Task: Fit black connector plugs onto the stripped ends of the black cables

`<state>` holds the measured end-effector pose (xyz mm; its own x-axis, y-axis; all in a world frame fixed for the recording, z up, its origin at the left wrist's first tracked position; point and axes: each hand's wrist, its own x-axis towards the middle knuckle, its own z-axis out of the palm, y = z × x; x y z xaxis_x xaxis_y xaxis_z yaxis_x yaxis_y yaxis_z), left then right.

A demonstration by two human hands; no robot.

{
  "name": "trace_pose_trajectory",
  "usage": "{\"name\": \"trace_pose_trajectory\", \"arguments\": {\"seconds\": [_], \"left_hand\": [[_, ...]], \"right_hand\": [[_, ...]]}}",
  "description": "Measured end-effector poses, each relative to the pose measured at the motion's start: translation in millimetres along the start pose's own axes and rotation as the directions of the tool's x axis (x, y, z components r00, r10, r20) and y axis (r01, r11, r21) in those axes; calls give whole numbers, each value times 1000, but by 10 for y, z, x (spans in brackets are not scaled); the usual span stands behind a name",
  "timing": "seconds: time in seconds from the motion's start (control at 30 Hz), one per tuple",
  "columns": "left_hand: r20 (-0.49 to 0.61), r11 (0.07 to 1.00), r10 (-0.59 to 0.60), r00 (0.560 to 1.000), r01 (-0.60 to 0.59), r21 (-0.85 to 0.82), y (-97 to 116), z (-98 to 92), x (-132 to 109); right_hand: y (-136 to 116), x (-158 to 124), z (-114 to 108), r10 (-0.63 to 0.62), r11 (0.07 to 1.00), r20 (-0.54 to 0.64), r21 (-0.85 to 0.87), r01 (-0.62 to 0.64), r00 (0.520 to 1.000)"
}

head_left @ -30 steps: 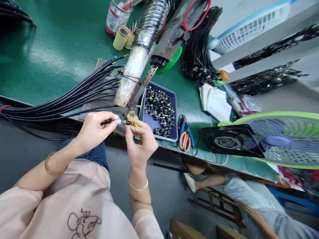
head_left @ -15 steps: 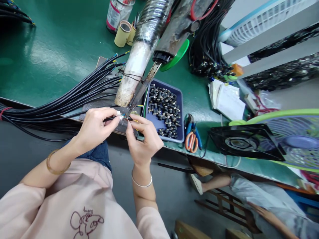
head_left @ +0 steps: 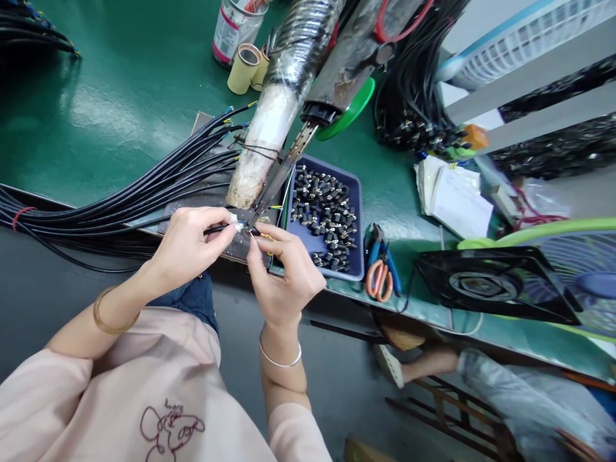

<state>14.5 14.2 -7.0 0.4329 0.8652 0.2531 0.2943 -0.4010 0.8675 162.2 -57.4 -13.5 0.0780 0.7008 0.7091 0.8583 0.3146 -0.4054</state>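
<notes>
My left hand [head_left: 197, 240] pinches the end of a black cable [head_left: 216, 228], with something white at its fingertips. Thin coloured wires at the cable's end meet the tip of a soldering iron [head_left: 298, 138], which slants down from above beside a white wrapped tube [head_left: 262, 138]. Opposite, my right hand [head_left: 283, 266] is closed in a pinch on a small dark connector [head_left: 251, 231], mostly hidden by the fingers. The joint lies between both hands, too small to make out clearly. Just right of them stands a blue-grey tray [head_left: 360, 218] with many small black connectors [head_left: 325, 205].
Black cables [head_left: 120, 199] with stripped coloured ends lie at left. Pliers [head_left: 380, 263] rest right of the tray, beside a black fan [head_left: 495, 282]. Yellowish spools [head_left: 244, 69] and a can [head_left: 231, 32] stand behind. A co-worker's leg [head_left: 430, 366] shows at lower right.
The whole view has shifted slightly, so the bench and hands sit a little further right. Both hands keep their pinch at the iron's tip.
</notes>
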Motion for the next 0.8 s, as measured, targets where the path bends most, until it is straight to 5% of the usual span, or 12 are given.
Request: {"name": "trace_pose_trajectory", "arguments": {"seconds": [0.37,0.53,0.63,0.73,0.8], "left_hand": [[136,993,-61,989,74,-88,-23,-20,-23],[289,947,-103,952,182,-263,-33,-38,-32],[405,912,-72,911,225,-343,-42,-62,-58],[311,951,-31,950,124,-284,-27,-68,-116],[228,983,34,973,9,-184,-9,-62,-160]], "right_hand": [[47,-38,-62,-64,998,83,0,64,994],[43,-114,-79,-76,997,-5,30,76,997],[30,-186,-105,93,989,-178,130,-70,980],[9,-223,-177,238,967,-291,155,-200,927],[-10,-218,-230,190,982,-208,59,-182,959]]}}
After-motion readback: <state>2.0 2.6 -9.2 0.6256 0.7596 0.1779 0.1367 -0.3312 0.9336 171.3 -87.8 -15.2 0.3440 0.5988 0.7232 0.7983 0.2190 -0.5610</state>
